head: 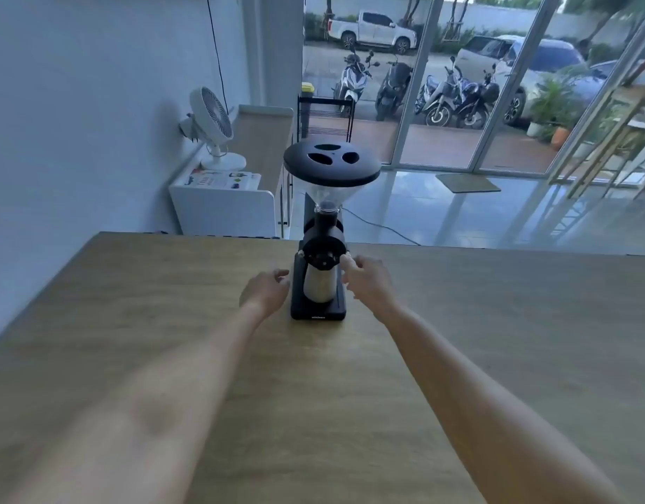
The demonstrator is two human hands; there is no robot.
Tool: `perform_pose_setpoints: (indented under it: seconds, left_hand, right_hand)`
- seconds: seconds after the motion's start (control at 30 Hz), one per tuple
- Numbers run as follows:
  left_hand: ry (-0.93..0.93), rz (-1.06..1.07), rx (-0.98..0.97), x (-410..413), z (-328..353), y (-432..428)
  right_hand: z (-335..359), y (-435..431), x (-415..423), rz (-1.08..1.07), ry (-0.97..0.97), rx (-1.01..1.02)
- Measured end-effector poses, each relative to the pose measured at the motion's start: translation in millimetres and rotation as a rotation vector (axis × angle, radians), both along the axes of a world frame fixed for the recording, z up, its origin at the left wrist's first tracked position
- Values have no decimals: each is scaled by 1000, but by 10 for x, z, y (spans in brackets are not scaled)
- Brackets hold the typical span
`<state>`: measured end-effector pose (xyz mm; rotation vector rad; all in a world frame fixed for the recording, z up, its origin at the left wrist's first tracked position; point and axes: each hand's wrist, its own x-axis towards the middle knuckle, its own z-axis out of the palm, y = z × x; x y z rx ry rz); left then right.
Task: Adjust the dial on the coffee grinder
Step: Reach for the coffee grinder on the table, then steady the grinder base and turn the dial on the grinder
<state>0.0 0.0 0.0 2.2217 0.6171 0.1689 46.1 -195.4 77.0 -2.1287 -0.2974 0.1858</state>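
Observation:
A black coffee grinder [319, 311] stands on the wooden table [168, 303], with a clear hopper under a black lid [331, 162]. Its round black dial [320, 253] faces me, and a steel cup [319, 283] sits below it. My right hand [368, 280] is at the grinder's right side, fingertips at a small knob beside the dial; whether it grips the knob is unclear. My left hand [268, 289] hovers just left of the base, fingers curled and apart, holding nothing.
The table's far edge runs just behind the grinder. Beyond it stand a white cabinet [222, 209] with a fan [213, 127], a black rack [326, 116], and glass doors to a yard with parked motorbikes. A cable [383, 227] lies on the floor.

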Motion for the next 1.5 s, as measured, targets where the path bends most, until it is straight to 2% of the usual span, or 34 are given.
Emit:
perform_pose_setpoints:
  seconds: [0.27, 0.43, 0.63, 0.8, 0.97, 1.2, 1.5]
  left_hand:
    - [-38, 67, -127, 123, -274, -72]
    - [-90, 31, -188, 226, -456, -84]
    - [30, 12, 24, 267, -648, -85]
    - [-9, 9, 186, 282, -767, -113]
    - [-44, 17, 325, 272, -884, -132]
    - [-54, 26, 360, 275, -893, -139]
    - [-57, 30, 381, 283, -875, -142]
  right_hand:
    - [-96, 131, 10, 50, 217, 195]
    - [-141, 181, 32, 57, 243, 259]
    - [-146, 199, 87, 73, 309, 273]
    - [-149, 218, 98, 76, 337, 279]
    - [-155, 201, 97, 97, 476, 410]
    - [-153, 178, 151, 91, 605, 520]
    - [-209, 202, 209, 33, 646, 568]
